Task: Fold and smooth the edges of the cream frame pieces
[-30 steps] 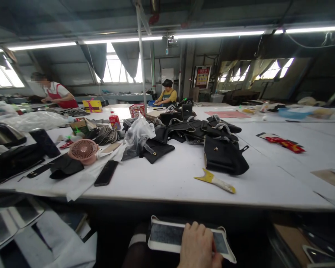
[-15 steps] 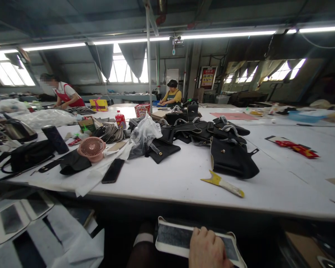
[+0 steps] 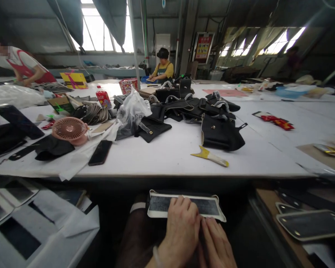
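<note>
On my lap below the table edge is a black bag piece (image 3: 208,204), its long dark-grey panel framed by a cream border. My left hand (image 3: 182,225) lies over its middle, closed, with the fingers bent across the panel and lower edge. Right beside it, my right hand (image 3: 216,242) has its fingers together, tips at the piece's lower edge; its thumb is hidden. The two hands touch or nearly touch. What lies under them is too dark to make out.
On the white table (image 3: 156,160) lie a yellow-ended tool (image 3: 210,156), black bags (image 3: 222,132), a phone (image 3: 100,152) and a pink fan (image 3: 70,130). Bordered panels lie at left (image 3: 19,234) and right (image 3: 312,223). Two people work across the table.
The view has tilted down and shifted right. Only one hand showed on the bag piece before; now both are at it. More of the panels at the right shows.
</note>
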Demonstrator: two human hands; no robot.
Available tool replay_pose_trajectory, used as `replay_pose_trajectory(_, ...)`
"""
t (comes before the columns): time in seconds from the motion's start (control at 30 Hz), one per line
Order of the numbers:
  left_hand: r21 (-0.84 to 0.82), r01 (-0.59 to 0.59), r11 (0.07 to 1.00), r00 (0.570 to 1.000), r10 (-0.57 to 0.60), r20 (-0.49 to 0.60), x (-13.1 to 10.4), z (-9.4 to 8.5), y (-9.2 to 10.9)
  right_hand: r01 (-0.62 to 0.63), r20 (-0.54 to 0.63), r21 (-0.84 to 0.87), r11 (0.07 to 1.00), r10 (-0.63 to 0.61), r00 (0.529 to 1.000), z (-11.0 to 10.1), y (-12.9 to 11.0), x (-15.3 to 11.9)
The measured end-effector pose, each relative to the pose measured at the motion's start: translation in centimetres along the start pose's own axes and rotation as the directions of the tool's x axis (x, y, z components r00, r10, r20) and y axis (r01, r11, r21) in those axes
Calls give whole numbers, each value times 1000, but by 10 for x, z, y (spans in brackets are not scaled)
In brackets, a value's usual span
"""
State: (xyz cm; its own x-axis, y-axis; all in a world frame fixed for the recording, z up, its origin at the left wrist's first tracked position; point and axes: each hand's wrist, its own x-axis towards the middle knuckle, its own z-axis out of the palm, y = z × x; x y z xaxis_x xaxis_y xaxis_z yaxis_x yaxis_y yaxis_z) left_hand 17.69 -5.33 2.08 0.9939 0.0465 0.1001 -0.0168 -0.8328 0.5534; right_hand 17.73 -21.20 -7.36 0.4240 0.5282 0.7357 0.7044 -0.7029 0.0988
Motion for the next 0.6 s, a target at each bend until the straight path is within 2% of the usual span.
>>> replay_pose_trajectory(0.1, -33, -3, 999, 999, 1, -44, -10, -5, -2, -48, 37, 62, 997, 46, 998, -6, -16, 8)
replay_pose_trajectory(0.13, -57, -22, 998, 996, 17, -88, -16, -5, -5, -67, 41, 78, 995, 64, 997, -5, -18, 9)
replay_pose_trajectory(0.2, -140, -62, 988, 967, 25, -252, -34, -3, -17, -103, 27, 107, 989, 100, 995, -3, -21, 11)
replay_pose_trajectory(0.23, -217, -65, 974, 935, -16, -354, -45, -2, -26, -113, 24, 120, 986, 111, 994, -3, -21, 12)
replay_pose_trajectory(0.27, -334, -38, 942, 884, -124, -450, -57, 1, -37, -117, 23, 130, 985, 115, 993, -3, -22, 13)
replay_pose_trajectory(0.3, -512, 17, 859, 811, -311, -495, -68, 5, -50, -121, 25, 139, 983, 119, 993, -3, -22, 15)
replay_pose_trajectory(0.33, -724, 93, 684, 706, -558, -437, -79, 9, -63, -124, 27, 148, 981, 121, 992, -3, -23, 17)
replay_pose_trajectory(0.37, -908, 163, 387, 547, -801, -243, -87, 15, -75, -122, 29, 156, 980, 119, 992, -3, -23, 18)
replay_pose_trajectory(0.4, -984, 173, 36, 365, -931, 30, -92, 23, -86, -118, 27, 162, 980, 116, 993, -4, -24, 19)
replay_pose_trajectory(0.43, -975, 156, -156, 267, -944, 194, -94, 31, -94, -112, 27, 165, 980, 109, 994, -4, -24, 20)
replay_pose_trajectory(0.47, -942, 134, -308, 207, -921, 331, -92, 39, -100, -106, 27, 166, 980, 103, 994, -4, -24, 20)
replay_pose_trajectory(0.5, -909, 120, -399, 196, -888, 416, -88, 48, -102, -99, 27, 164, 981, 96, 995, -4, -24, 20)
replay_pose_trajectory(0.6, -834, 76, -547, 276, -792, 545, -64, 72, -96, -87, 28, 162, 983, 83, 996, -4, -24, 19)
